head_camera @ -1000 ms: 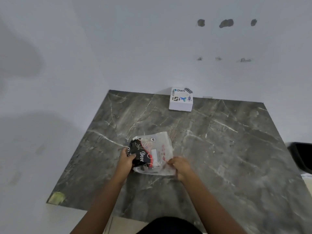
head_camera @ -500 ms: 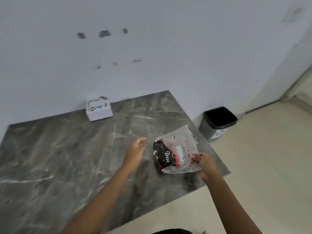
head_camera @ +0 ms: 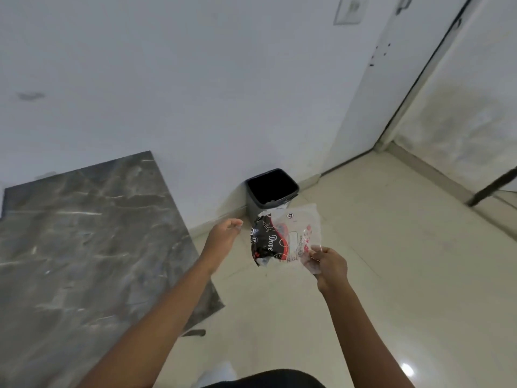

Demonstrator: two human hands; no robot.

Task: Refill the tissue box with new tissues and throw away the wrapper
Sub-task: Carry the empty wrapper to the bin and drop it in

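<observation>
My right hand (head_camera: 328,264) pinches the near corner of the empty plastic tissue wrapper (head_camera: 282,238), clear with a black and red print, and holds it in the air off the table's right edge. The wrapper hangs just in front of a dark grey waste bin (head_camera: 270,191) that stands open on the floor by the wall. My left hand (head_camera: 223,235) floats beside the wrapper's left edge, fingers loosely apart and holding nothing. The tissue box is out of view.
The dark marble table (head_camera: 84,247) fills the left side. Pale tiled floor (head_camera: 405,275) spreads to the right. A white wall runs behind the bin, with a door frame (head_camera: 419,74) at the far right and a dark bar (head_camera: 492,189) low at the right edge.
My left hand let go of the wrapper. My right hand carried it off the table to the right, towards the bin. My view swung right, and the tissue box left the frame.
</observation>
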